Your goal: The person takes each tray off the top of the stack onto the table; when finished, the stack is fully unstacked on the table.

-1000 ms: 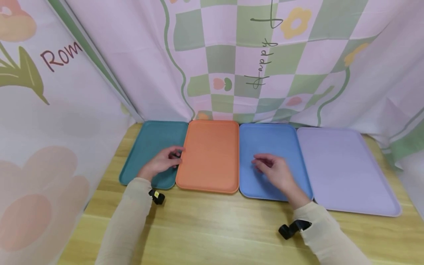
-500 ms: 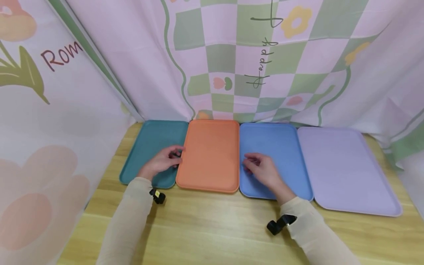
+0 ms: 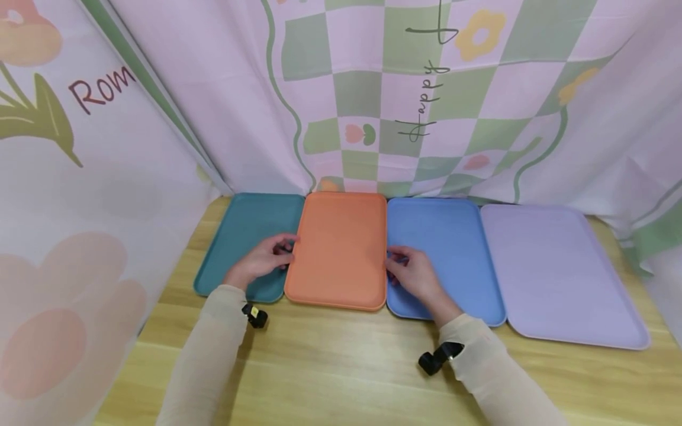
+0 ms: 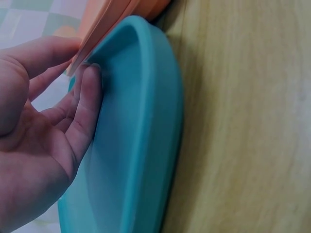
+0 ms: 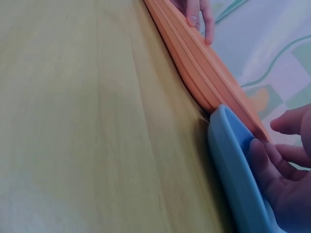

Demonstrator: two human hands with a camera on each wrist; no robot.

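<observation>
Four flat trays lie side by side on the desk (image 3: 341, 367): teal tray (image 3: 240, 231), orange tray (image 3: 341, 248), blue tray (image 3: 453, 254), lilac tray (image 3: 559, 272). The orange tray is rectangular with rounded corners and a low raised rim. The left hand (image 3: 261, 260) pinches its left edge, thumb above and fingers (image 4: 87, 97) beneath. The right hand (image 3: 415, 275) has curled fingers (image 5: 267, 165) at its right edge; actual contact cannot be confirmed. The wrist views cut off most of each tray.

left hand (image 4: 34, 145) | fingers (image 4: 90, 97) curling under thin orange plastic tray edge (image 4: 104, 24) | resting inside teal plastic tray (image 4: 141, 145) | lying on wooden bench (image 4: 248, 121)
</observation>
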